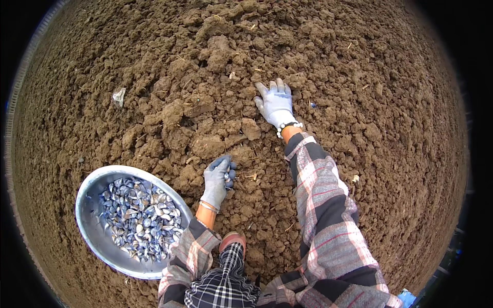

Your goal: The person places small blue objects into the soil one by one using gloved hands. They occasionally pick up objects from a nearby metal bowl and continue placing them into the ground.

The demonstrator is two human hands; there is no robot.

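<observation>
My left hand, in a grey-and-blue work glove, is curled just above the soil right of the basin. Small whitish and bluish pieces that look like garlic cloves show between its fingers. My right hand, in a pale glove with a beaded bracelet at the wrist, lies palm down on the soil farther forward, fingers slightly spread; what is under its fingertips is hidden. A round metal basin stands at the lower left, holding many bluish and cream pieces like garlic cloves.
Loose, cloddy brown soil spreads all around. A scrap of clear plastic lies at the left, and a tiny blue bit lies right of my right hand. My shoe is close below my left hand. Something light blue shows at the lower right.
</observation>
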